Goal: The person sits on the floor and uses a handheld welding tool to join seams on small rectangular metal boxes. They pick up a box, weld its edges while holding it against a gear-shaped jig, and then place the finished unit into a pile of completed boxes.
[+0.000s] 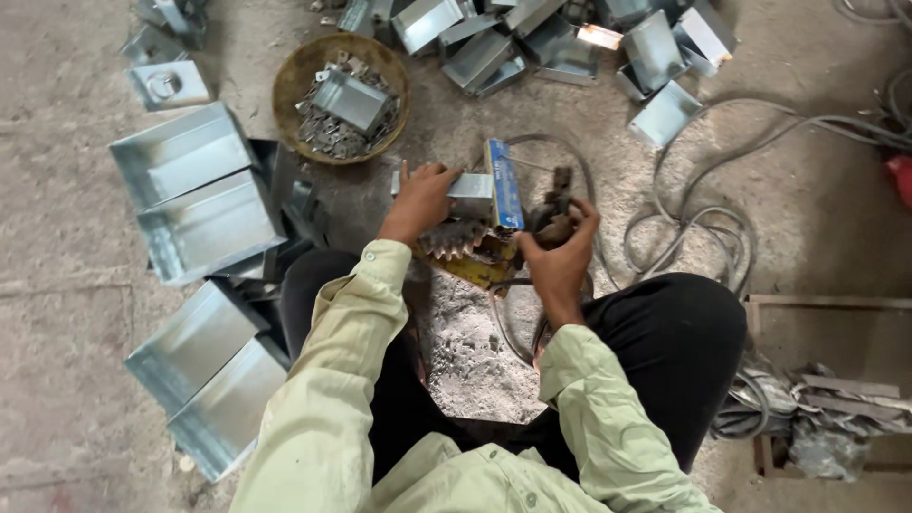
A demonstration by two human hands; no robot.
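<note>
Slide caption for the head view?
Left hand steadies a metal piece on a geared tool; right hand grips its handle.

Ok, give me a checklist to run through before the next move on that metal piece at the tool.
1. Left hand on the metal piece: ok, fingers lie over its left end.
2. Right hand on the tool: ok, it grips the dark handle part.
3. Piece seated against the blue bar: cannot tell, the joint is hidden.
4. Fingers away from the toothed wheel: not ok, the left hand sits just above it.
5. Cables out of the way: ok, they coil to the right of the tool.
6. Basket of small parts within view: ok, ahead on the floor.
</note>
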